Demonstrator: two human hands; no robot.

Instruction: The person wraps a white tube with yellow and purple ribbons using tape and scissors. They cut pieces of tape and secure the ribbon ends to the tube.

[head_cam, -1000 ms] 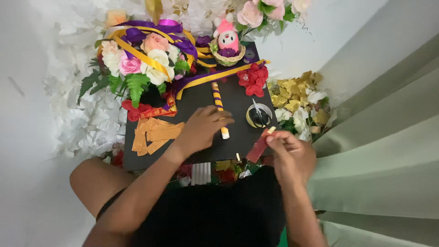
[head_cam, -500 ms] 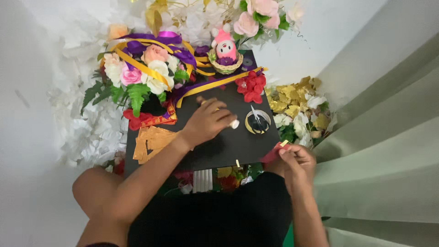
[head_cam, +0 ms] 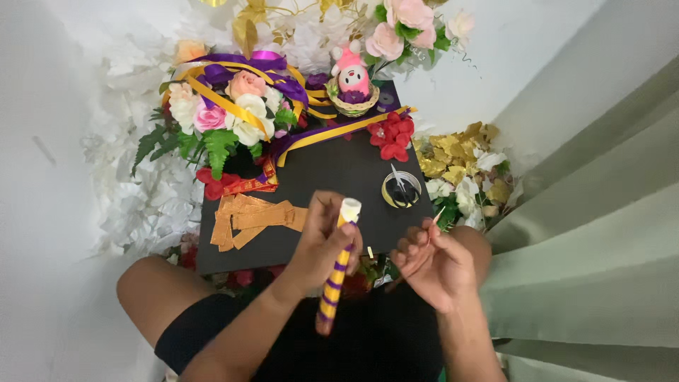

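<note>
- Striped stick [head_cam: 335,272], purple/yellow, white cap up: left hand [head_cam: 322,244] wraps its upper part, tilted over black board [head_cam: 339,177] w/ gold strips [head_cam: 251,218].
- Right hand [head_cam: 431,260] pinches small thin piece, can't tell what, at the board's edge.

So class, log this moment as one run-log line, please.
left hand: holds striped tube | right hand: pinches small strip | black board: on lap | gold strips: on board
</note>
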